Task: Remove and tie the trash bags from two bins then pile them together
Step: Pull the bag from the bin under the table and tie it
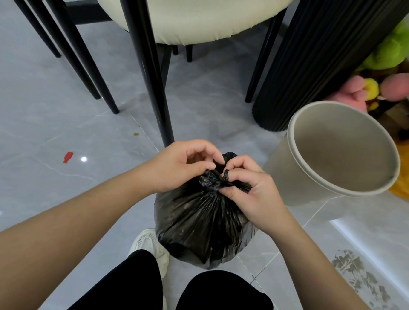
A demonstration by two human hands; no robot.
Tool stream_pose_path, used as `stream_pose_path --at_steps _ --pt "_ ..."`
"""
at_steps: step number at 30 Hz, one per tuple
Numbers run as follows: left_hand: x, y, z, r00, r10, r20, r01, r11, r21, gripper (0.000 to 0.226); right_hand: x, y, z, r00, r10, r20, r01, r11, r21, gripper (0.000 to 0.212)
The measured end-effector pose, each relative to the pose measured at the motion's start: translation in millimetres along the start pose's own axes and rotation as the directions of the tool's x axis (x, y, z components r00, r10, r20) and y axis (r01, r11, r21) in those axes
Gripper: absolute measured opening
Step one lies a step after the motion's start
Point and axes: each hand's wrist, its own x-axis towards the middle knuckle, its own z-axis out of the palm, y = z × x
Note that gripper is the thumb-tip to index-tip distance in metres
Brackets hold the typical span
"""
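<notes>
- Trash bag (pixel 204 226), black and full, stands on the grey tiled floor (pixel 33 120) in the lower middle of the view, just ahead of the person's knees, with its neck gathered into a knot (pixel 210 181).
- Far left, a small red scrap (pixel 67 157) lies on the tiles, well apart from the bag.
- Black chair legs (pixel 150 79) slant down from a cream seat cushion (pixel 195 15) behind the bag.
- Left hand (pixel 181 163) has its fingers curled, with thumb and forefinger pinching the plastic at the top of the neck.
- A white shoe (pixel 149 243) shows beside the bag's lower left.
- Right hand (pixel 246 193) grips the neck at the knot, with a strip of plastic looped round one finger.
- A beige bin (pixel 283 174) stands just right of the bag, its open mouth showing the inner wall.
- A black fluted column (pixel 312 65) rises behind the bin.
- Plush toys (pixel 392 46), green, pink and yellow, lie at the far right.
</notes>
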Motion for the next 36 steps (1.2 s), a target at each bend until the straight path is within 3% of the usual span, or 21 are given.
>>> stream_pose_path --at_steps 8,14,30,36 --pt "3.3 11.4 1.5 0.987 -0.001 0.158 -0.014 0.995 0.098 0.013 2.5 -2.2 -15.6 0.975 0.024 0.223 -0.020 1.000 -0.016 0.020" --pt "1.9 8.7 7.2 0.962 0.013 0.273 -0.054 0.989 0.141 0.012 -2.1 -0.7 -19.4 0.957 0.094 0.274 -0.122 0.989 0.088 0.015" --pt "-0.3 -20.6 19.4 0.973 -0.074 0.220 0.029 0.979 0.202 0.021 -19.5 18.0 10.5 0.967 0.254 -0.030 -0.233 0.922 0.309 0.016" --pt "-1.0 -37.9 31.9 0.985 -0.101 0.143 0.069 0.974 0.214 0.015 -19.4 23.9 24.1 0.871 0.477 -0.119 -0.368 0.792 0.487 0.019"
